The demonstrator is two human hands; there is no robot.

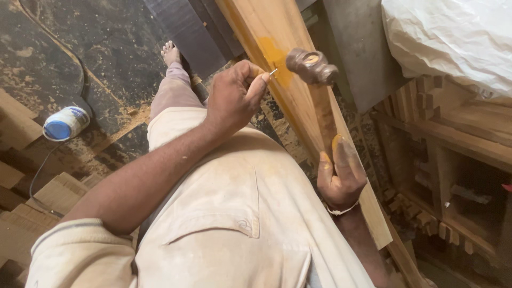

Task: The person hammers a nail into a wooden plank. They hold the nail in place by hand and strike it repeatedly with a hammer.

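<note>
Two hands are busy on one long piece of timber. The left hand (234, 98) pinches a small nail (273, 71) between thumb and fingertips, point resting on the wooden plank (266, 32), with the rest of the fingers curled back, apparently so that only the tips stay near the spot to be struck. The right hand (341, 173) is closed around the wooden handle of a hammer (312, 66), gripping it low on the shaft, which gives the head a longer swing; the worn metal head is raised just beside the nail and slightly blurred. Yellow-orange smears mark the right fingers and match a yellow stain (276, 58) on the plank directly by the nail, so the nail stands at the glued or coloured patch. The plank runs diagonally from the top of the view down past the person's right side, sloping close to the body, within easy reach of both arms. Below the left arm, a bare foot (170, 52) stands on the dusty floor (106, 42). Farther left lies a white and blue container (65, 124) with a thin cord near stacked wood offcuts. To the right stand rough wooden frames (453, 138) under a white plastic sheet (453, 37).
</note>
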